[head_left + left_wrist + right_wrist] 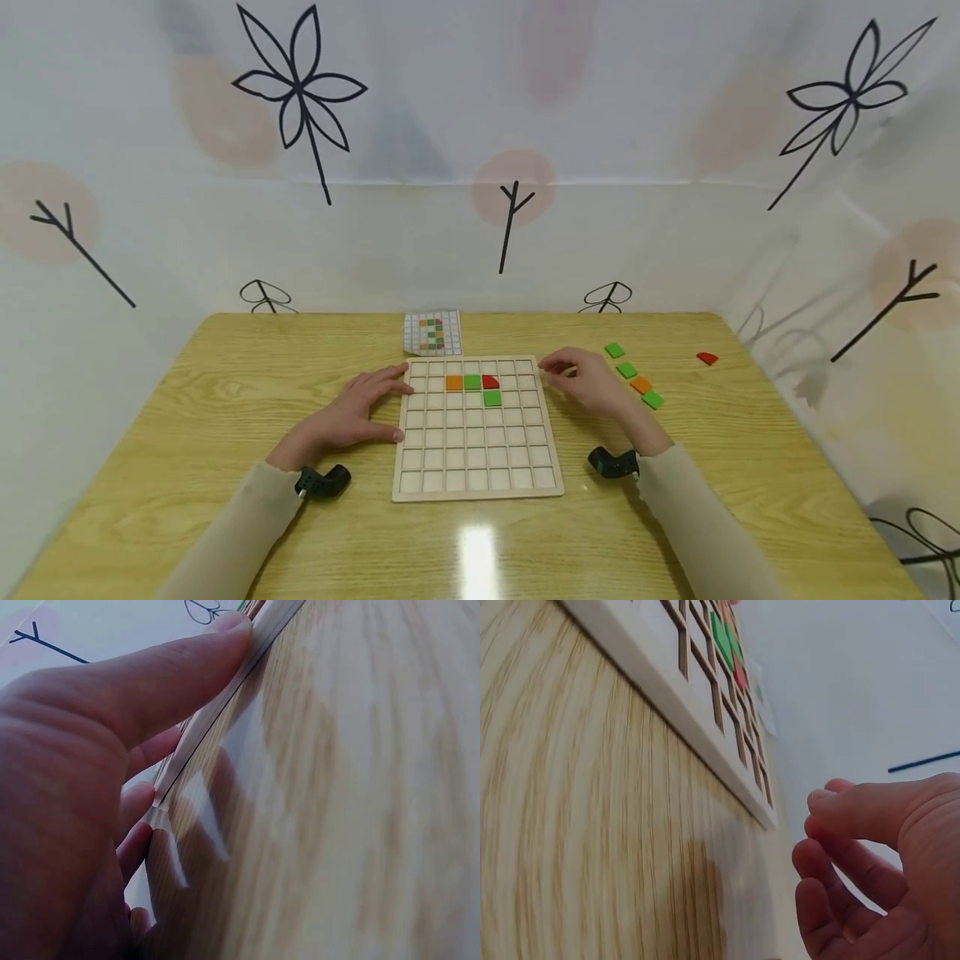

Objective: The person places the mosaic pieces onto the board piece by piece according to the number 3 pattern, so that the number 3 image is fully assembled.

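Observation:
A pale wooden grid board (476, 495) lies on the table. In its upper rows sit an orange square tile (454, 383), a green square tile (472, 382), a red quarter-round tile (490, 382) and, below the red one, another green square tile (492, 398). My left hand (352, 414) rests against the board's left edge, thumb and fingers spread along the frame. Beside the upper right corner hovers my right hand (588, 383), its fingers loosely bent. The right wrist view shows nothing between that hand's thumb (847, 814) and fingertips.
A printed pattern card (432, 333) lies behind the board. Right of the right hand are loose tiles: several green squares (652, 400), an orange square (641, 385) and a red quarter-round (707, 358). A patterned white cloth (420, 242) hangs behind the table (247, 367).

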Demonstrator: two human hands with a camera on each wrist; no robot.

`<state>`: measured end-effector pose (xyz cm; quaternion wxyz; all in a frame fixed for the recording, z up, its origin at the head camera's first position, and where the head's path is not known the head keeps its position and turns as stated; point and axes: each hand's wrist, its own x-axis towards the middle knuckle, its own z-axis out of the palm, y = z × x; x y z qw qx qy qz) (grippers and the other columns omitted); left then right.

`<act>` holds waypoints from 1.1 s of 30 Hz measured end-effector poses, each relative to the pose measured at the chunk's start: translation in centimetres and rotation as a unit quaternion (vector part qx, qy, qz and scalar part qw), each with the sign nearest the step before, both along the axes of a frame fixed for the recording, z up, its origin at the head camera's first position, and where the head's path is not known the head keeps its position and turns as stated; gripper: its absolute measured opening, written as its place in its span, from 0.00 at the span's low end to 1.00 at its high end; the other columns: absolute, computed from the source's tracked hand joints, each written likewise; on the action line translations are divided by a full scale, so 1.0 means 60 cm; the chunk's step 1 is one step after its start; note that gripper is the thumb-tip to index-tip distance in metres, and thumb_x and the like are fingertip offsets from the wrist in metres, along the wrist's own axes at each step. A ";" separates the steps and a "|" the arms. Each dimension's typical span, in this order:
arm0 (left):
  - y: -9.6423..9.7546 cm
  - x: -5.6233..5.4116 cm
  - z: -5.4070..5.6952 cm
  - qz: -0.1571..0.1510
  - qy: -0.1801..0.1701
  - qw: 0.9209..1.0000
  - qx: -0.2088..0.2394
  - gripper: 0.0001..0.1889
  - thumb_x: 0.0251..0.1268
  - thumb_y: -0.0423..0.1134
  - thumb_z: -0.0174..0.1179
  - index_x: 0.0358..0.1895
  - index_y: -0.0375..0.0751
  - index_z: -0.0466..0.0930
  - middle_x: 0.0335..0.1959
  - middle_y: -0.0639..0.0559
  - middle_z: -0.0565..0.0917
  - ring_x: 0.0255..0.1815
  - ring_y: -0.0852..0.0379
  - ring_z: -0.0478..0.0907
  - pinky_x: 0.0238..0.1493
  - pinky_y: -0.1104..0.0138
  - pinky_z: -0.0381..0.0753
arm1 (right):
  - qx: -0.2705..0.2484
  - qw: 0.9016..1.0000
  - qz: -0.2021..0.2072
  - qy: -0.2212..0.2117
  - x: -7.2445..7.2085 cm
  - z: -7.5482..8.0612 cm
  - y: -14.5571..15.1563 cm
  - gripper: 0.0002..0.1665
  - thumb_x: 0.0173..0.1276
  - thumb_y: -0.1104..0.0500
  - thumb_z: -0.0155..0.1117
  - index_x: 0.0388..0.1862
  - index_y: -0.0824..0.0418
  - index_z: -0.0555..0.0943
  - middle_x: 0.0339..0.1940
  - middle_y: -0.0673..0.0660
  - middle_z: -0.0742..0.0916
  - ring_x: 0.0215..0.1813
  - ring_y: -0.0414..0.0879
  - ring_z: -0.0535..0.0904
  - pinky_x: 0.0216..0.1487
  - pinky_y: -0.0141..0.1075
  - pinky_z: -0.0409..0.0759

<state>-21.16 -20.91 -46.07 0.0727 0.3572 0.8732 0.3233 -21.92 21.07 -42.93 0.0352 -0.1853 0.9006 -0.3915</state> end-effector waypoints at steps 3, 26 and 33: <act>0.000 0.000 0.001 0.000 -0.003 1.000 -0.002 0.34 0.59 0.55 0.70 0.67 0.49 0.73 0.80 0.45 0.54 0.78 0.40 0.49 0.71 0.38 0.42 | -0.001 1.000 -0.011 0.014 0.001 -0.002 0.019 0.13 0.72 0.66 0.62 0.54 0.66 0.82 0.50 0.60 0.84 0.51 0.55 0.79 0.52 0.51 0.79; 0.004 0.001 0.006 0.006 -0.014 1.000 -0.008 0.34 0.59 0.55 0.70 0.67 0.50 0.73 0.80 0.47 0.53 0.78 0.41 0.48 0.70 0.38 0.43 | 0.064 0.994 -0.076 0.047 0.012 -0.005 0.095 0.15 0.67 0.67 0.67 0.52 0.66 0.84 0.46 0.63 0.82 0.42 0.56 0.78 0.36 0.44 0.76; 0.001 0.001 0.005 0.010 -0.016 1.000 -0.013 0.35 0.58 0.57 0.70 0.68 0.51 0.72 0.80 0.49 0.52 0.79 0.41 0.47 0.71 0.38 0.42 | 0.079 0.996 -0.032 0.019 0.009 -0.010 0.094 0.14 0.67 0.67 0.67 0.52 0.67 0.84 0.54 0.66 0.81 0.51 0.59 0.78 0.50 0.53 0.78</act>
